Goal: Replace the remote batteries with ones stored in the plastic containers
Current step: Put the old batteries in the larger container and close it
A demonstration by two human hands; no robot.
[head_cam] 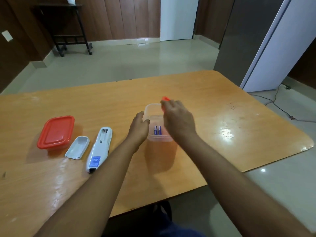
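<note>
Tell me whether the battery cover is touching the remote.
Apart. The head view shows bare table between the battery cover and the remote, which lie side by side.

Red lid (165, 98) mostly hidden behind blurred right hand (177, 120); remote (99, 149) label unreadable

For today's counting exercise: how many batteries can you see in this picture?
2. The first battery and the second battery lie side by side inside the open clear container. More may be hidden inside the closed red-lidded container.
</note>
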